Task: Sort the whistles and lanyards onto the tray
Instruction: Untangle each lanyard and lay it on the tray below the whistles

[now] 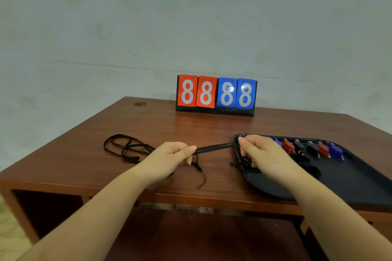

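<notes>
With the left hand and right hand each pinching the taut black lanyard between them, fold it evenly before laying it on the tray under the right hand

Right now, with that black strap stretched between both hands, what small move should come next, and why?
Probably fold the stretched lanyard and lay it on the tray. Both the left hand and right hand pinch it, whistles already line the tray, and another lanyard waits on the table.
</notes>
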